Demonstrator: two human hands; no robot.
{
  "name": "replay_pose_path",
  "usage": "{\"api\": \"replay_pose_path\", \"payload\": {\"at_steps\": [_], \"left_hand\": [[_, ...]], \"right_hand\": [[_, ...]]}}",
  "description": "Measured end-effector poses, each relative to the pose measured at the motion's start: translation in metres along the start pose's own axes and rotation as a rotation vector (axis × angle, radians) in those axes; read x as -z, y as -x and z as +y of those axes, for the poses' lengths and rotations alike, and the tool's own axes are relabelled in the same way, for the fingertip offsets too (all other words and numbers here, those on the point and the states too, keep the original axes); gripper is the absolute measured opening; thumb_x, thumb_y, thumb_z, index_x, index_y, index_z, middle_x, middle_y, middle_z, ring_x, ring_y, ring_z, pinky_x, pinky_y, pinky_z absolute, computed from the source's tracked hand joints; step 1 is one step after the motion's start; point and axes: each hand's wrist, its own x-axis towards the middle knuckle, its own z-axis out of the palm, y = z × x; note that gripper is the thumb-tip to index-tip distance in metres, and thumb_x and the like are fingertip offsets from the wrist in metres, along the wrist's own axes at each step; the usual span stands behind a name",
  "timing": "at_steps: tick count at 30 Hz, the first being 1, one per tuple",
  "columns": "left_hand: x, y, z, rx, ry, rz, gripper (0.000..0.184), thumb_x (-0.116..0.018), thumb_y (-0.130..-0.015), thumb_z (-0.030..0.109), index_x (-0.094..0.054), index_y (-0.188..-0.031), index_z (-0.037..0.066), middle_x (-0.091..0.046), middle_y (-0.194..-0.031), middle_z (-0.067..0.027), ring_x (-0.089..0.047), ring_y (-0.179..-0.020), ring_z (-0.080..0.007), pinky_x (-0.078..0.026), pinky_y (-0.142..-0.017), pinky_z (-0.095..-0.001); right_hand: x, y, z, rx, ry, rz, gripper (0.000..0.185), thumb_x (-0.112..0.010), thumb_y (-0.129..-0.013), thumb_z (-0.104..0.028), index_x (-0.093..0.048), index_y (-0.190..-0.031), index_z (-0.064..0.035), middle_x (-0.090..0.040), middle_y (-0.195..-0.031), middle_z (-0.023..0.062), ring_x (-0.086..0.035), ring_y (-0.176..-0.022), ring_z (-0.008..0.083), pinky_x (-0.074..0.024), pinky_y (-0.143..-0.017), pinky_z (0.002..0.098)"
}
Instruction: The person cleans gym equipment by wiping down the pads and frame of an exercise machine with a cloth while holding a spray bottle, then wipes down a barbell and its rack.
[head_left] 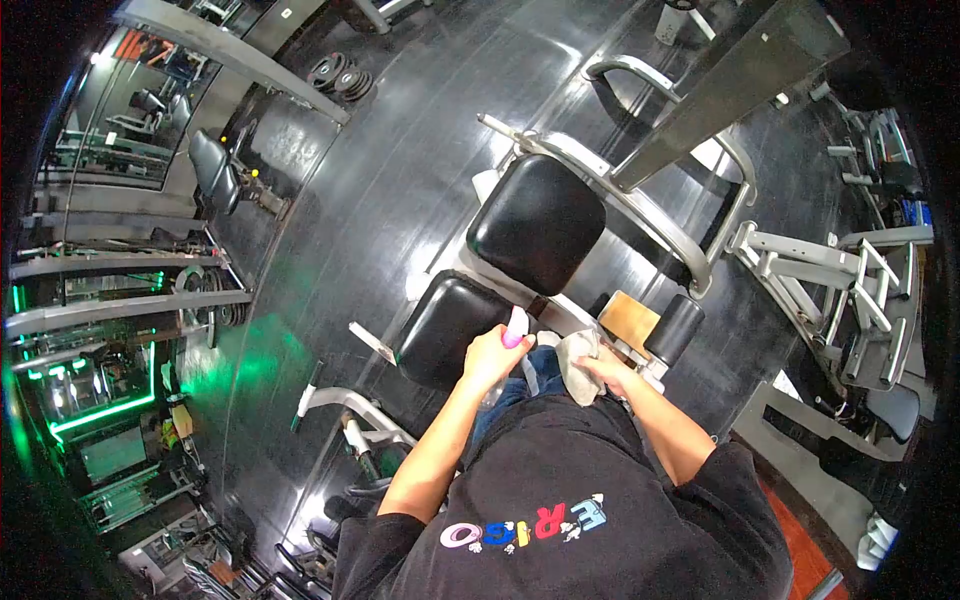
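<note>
My left hand is closed around what looks like a spray bottle with a pink and white head; the hand hides most of its body. In my right hand is a crumpled light grey cloth, gripped by the fingers and hanging in front of my waist. Just beyond my left hand lies a black padded seat of a gym machine. Past it, a second black pad is fixed to the same frame. Neither hand visibly touches the pads.
A roller pad and a tan board stand right of the cloth. Silver machine tubing curves ahead, under a thick slanted beam. Weight plates lie at the far left. Another machine is on the right.
</note>
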Motion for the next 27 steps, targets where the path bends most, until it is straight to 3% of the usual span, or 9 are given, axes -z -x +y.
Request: {"api": "replay_pose_path", "payload": {"at_steps": [4, 7, 10, 11, 15, 18, 22, 24, 27], "left_hand": [[-0.012, 0.002, -0.006, -0.011, 0.024, 0.056, 0.058, -0.063, -0.08, 0.061, -0.062, -0.089, 0.004, -0.069, -0.084, -0.0192, -0.068, -0.086, -0.0375, -0.051, -0.077, -0.0444], [-0.013, 0.003, -0.015, 0.024, 0.035, 0.028, 0.056, -0.064, -0.082, 0.059, -0.061, -0.088, 0.004, -0.069, -0.079, -0.0152, -0.07, -0.077, -0.0299, -0.051, -0.072, -0.0397], [-0.004, 0.007, -0.028, -0.012, 0.362, 0.12, 0.041, -0.072, -0.084, 0.043, -0.061, -0.093, 0.004, -0.064, -0.073, -0.0033, -0.063, -0.066, -0.0112, -0.049, -0.065, -0.0291], [-0.001, 0.011, -0.034, 0.041, 0.505, 0.128, 0.037, -0.073, -0.084, 0.037, -0.062, -0.097, 0.005, -0.065, -0.078, -0.0077, -0.066, -0.073, -0.0171, -0.051, -0.069, -0.0341], [0.014, 0.012, -0.082, -0.084, 1.012, 0.198, 0.03, -0.069, -0.091, 0.03, -0.058, -0.109, 0.009, -0.061, -0.084, -0.0011, -0.065, -0.072, -0.0147, -0.051, -0.07, -0.0309], [0.029, 0.007, -0.111, -0.119, 1.105, 0.256, 0.033, -0.065, -0.094, 0.029, -0.054, -0.114, 0.007, -0.061, -0.076, -0.0029, -0.064, -0.072, -0.0155, -0.051, -0.074, -0.0327], [0.047, 0.006, -0.119, -0.151, 1.185, 0.214, 0.033, -0.062, -0.096, 0.03, -0.054, -0.114, 0.004, -0.06, -0.073, -0.005, -0.063, -0.07, -0.0173, -0.054, -0.076, -0.0359], [0.049, 0.002, -0.123, -0.158, 1.128, 0.169, 0.039, -0.059, -0.096, 0.039, -0.053, -0.116, 0.005, -0.06, -0.069, -0.0051, -0.065, -0.072, -0.0211, -0.053, -0.075, -0.038], [0.049, 0.0, -0.129, -0.119, 1.259, 0.121, 0.045, -0.059, -0.094, 0.044, -0.053, -0.115, 0.005, -0.06, -0.069, -0.0048, -0.067, -0.072, -0.0211, -0.054, -0.077, -0.0379]], "right_hand": [[-0.003, 0.011, -0.009, 0.001, 0.018, 0.017, 0.057, -0.071, -0.083, -0.021, -0.049, -0.133, -0.0028, -0.058, -0.123, 0.0081, -0.054, -0.114, 0.0196, -0.0436, -0.097, 0.0344], [-0.007, 0.016, -0.011, 0.004, 0.009, 0.007, 0.055, -0.07, -0.085, -0.023, -0.051, -0.131, -0.0022, -0.06, -0.121, 0.0095, -0.055, -0.112, 0.0198, -0.0443, -0.096, 0.0343], [-0.012, 0.008, -0.008, 0.007, 0.017, 0.126, 0.051, -0.066, -0.087, -0.024, -0.052, -0.132, -0.0038, -0.062, -0.119, 0.0103, -0.056, -0.112, 0.0206, -0.0438, -0.097, 0.035], [-0.015, 0.002, -0.006, 0.01, 0.027, 0.223, 0.049, -0.064, -0.089, -0.024, -0.052, -0.133, -0.0044, -0.062, -0.12, 0.0114, -0.057, -0.113, 0.0218, -0.0434, -0.098, 0.0357], [-0.033, -0.032, -0.02, 0.196, 0.212, 0.428, 0.051, -0.058, -0.092, -0.026, -0.047, -0.137, -0.0043, -0.059, -0.128, 0.0175, -0.055, -0.121, 0.0287, -0.0411, -0.102, 0.0384], [-0.054, -0.077, -0.028, 0.309, 0.42, 0.553, 0.048, -0.055, -0.091, -0.026, -0.051, -0.132, -0.0014, -0.058, -0.127, 0.0257, -0.053, -0.122, 0.0384, -0.0417, -0.102, 0.0429], [-0.094, -0.114, -0.053, 0.247, 0.592, 0.476, 0.041, -0.054, -0.09, -0.024, -0.057, -0.122, 0.0009, -0.062, -0.117, 0.0257, -0.056, -0.114, 0.0418, -0.0438, -0.097, 0.0467], [-0.11, -0.117, -0.057, 0.294, 0.66, 0.678, 0.036, -0.054, -0.088, -0.023, -0.06, -0.113, 0.0018, -0.064, -0.106, 0.0263, -0.058, -0.104, 0.0437, -0.0451, -0.091, 0.0495], [-0.118, -0.117, -0.054, 0.382, 0.674, 0.755, 0.034, -0.053, -0.088, -0.023, -0.06, -0.111, 0.0018, -0.064, -0.103, 0.0274, -0.059, -0.101, 0.0432, -0.046, -0.089, 0.0493]]}}
